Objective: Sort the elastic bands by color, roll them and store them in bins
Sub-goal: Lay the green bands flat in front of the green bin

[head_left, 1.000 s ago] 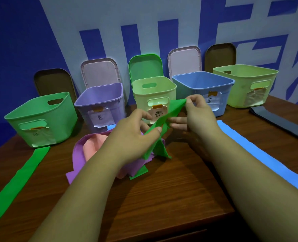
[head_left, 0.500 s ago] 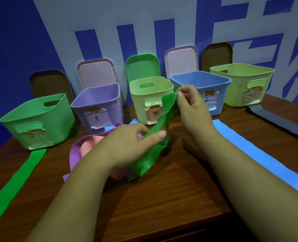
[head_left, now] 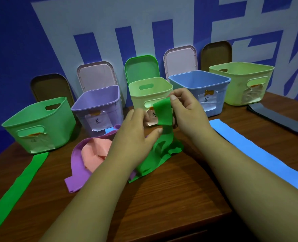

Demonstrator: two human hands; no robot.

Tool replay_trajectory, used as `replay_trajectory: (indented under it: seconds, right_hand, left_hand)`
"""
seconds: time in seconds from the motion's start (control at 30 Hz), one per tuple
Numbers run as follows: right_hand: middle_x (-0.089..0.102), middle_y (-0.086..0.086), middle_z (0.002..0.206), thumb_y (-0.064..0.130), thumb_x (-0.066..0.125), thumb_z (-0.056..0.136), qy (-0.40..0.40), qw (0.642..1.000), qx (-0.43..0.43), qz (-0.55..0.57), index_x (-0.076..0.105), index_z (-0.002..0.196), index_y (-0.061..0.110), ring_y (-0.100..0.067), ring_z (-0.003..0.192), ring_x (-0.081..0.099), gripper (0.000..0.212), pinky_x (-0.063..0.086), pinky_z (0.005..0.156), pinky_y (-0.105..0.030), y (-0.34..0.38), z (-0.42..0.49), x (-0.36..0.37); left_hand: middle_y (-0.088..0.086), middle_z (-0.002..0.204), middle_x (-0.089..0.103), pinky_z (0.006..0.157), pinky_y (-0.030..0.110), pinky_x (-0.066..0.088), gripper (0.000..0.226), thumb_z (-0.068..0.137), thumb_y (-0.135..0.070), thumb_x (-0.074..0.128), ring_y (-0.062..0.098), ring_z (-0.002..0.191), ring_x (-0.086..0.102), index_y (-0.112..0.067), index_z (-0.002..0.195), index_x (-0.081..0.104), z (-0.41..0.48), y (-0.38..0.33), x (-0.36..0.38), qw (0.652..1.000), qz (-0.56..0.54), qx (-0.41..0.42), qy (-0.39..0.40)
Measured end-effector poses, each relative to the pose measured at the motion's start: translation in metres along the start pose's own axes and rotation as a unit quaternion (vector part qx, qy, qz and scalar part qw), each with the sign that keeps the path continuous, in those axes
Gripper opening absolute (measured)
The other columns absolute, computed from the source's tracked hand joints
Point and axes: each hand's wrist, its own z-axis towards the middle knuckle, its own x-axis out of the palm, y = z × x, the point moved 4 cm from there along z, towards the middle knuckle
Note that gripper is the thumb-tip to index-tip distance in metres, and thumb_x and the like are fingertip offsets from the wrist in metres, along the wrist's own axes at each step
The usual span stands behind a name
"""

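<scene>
My left hand (head_left: 136, 135) covers part of the purple band (head_left: 76, 163) and the pink band (head_left: 95, 151). Its fingers blur, so I cannot tell whether its grip closes; the thumb lies against the green band (head_left: 162, 112). The grip of my right hand (head_left: 188, 112) pinches that band's top end, raised before the yellow-green bin (head_left: 151, 89), tail heaped on the tabletop (head_left: 171, 198).

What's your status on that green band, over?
Right hand pinches top end of green band; left hand holds it lower. Not yet rolled, tail heaped on table. Purple band and pink band bunched beside it.
</scene>
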Motion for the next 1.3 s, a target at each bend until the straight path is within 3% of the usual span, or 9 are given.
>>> replay_trajectory:
  seconds: [0.2, 0.37, 0.6, 0.73, 0.87, 0.93, 1.0, 1.1, 1.3]
  right_hand:
    - [0.07, 0.0, 0.081, 0.03, 0.052, 0.113, 0.028, 1.0, 0.002, 0.01, 0.064, 0.11, 0.026, -0.024, 0.056, 0.065, 0.013, 0.055, 0.052, -0.034, 0.002, -0.004, 0.002]
    - [0.065, -0.023, 0.069, 0.029, 0.051, 0.113, 0.037, 0.999, 0.016, 0.027, 0.063, 0.111, 0.021, -0.024, 0.052, 0.064, 0.014, 0.054, 0.05, -0.031, 0.002, -0.004, 0.003]
    - [0.07, 0.001, 0.08, 0.037, 0.057, 0.109, 0.013, 0.999, 0.035, 0.01, 0.067, 0.101, 0.032, -0.02, 0.068, 0.065, 0.014, 0.053, 0.061, -0.038, -0.013, 0.0, 0.003]
    - [0.072, 0.004, 0.087, 0.041, 0.058, 0.108, 0.02, 0.999, 0.051, 0.0, 0.072, 0.1, 0.03, -0.022, 0.08, 0.068, 0.02, 0.055, 0.072, -0.04, -0.015, -0.002, 0.004]
    - [0.064, 0.002, 0.072, 0.05, 0.05, 0.109, 0.043, 0.991, 0.116, 0.049, 0.079, 0.096, 0.029, -0.019, 0.064, 0.054, 0.039, 0.044, 0.059, -0.032, -0.014, -0.009, 0.006]
    - [0.071, 0.005, 0.074, 0.061, 0.045, 0.108, 0.068, 0.981, 0.156, 0.089, 0.084, 0.097, 0.03, -0.02, 0.071, 0.065, 0.051, 0.052, 0.069, -0.037, -0.013, -0.01, 0.008]
    - [0.083, 0.001, 0.093, 0.076, 0.041, 0.101, 0.102, 0.972, 0.184, 0.101, 0.087, 0.1, 0.031, -0.023, 0.095, 0.077, 0.064, 0.058, 0.096, -0.047, -0.015, -0.008, 0.012]
    - [0.083, -0.006, 0.113, 0.105, 0.054, 0.063, 0.134, 0.951, 0.222, 0.168, 0.085, 0.111, 0.034, -0.027, 0.115, 0.076, 0.092, 0.051, 0.113, -0.054, -0.02, -0.009, 0.021]
    - [0.079, -0.028, 0.103, 0.07, 0.048, 0.101, 0.183, 0.922, 0.239, 0.242, 0.081, 0.115, 0.007, -0.037, 0.089, 0.077, 0.073, 0.058, 0.08, -0.039, -0.02, -0.016, 0.028]
  left_hand:
    - [-0.018, 0.11, 0.042, 0.079, 0.021, 0.047, 0.032, 0.094, -0.036, 0.077, 0.007, 0.101, 0.056, -0.047, 0.105, 0.05, 0.004, -0.008, 0.01, 0.998, 0.005, 0.062, 0.016]
    - [-0.016, 0.106, 0.045, 0.081, 0.025, 0.051, 0.016, 0.095, -0.027, 0.077, 0.009, 0.101, 0.056, -0.035, 0.103, 0.065, 0.005, 0.0, 0.009, 0.996, 0.001, 0.091, -0.015]
    - [-0.014, 0.098, 0.066, 0.084, 0.04, 0.056, 0.011, 0.095, -0.017, 0.076, 0.011, 0.095, 0.064, -0.023, 0.102, 0.071, 0.017, -0.007, -0.026, 0.989, -0.015, 0.115, -0.095]
    - [-0.014, 0.093, 0.071, 0.081, 0.023, 0.054, 0.01, 0.095, -0.016, 0.077, 0.003, 0.09, 0.066, -0.023, 0.101, 0.072, 0.045, -0.029, -0.062, 0.985, -0.041, 0.113, -0.124]
    - [-0.015, 0.091, 0.072, 0.082, 0.026, 0.057, 0.011, 0.094, -0.017, 0.077, 0.006, 0.089, 0.069, -0.025, 0.099, 0.072, 0.079, -0.051, -0.093, 0.982, -0.052, 0.118, -0.136]
    - [-0.014, 0.09, 0.073, 0.083, 0.026, 0.058, 0.009, 0.094, -0.02, 0.077, 0.007, 0.087, 0.07, -0.025, 0.1, 0.073, 0.094, -0.061, -0.108, 0.983, -0.041, 0.11, -0.141]
    - [-0.014, 0.088, 0.074, 0.081, 0.02, 0.057, 0.009, 0.094, -0.02, 0.078, 0.004, 0.085, 0.07, -0.025, 0.1, 0.075, 0.106, -0.07, -0.122, 0.984, -0.035, 0.099, -0.144]
    - [-0.015, 0.088, 0.074, 0.082, 0.018, 0.056, 0.01, 0.094, -0.017, 0.077, -0.001, 0.084, 0.069, -0.024, 0.1, 0.077, 0.122, -0.082, -0.139, 0.986, -0.023, 0.095, -0.139]
    - [-0.015, 0.086, 0.074, 0.085, 0.024, 0.058, 0.01, 0.094, -0.014, 0.074, -0.003, 0.082, 0.068, -0.023, 0.097, 0.078, 0.138, -0.084, -0.16, 0.983, -0.043, 0.063, -0.166]
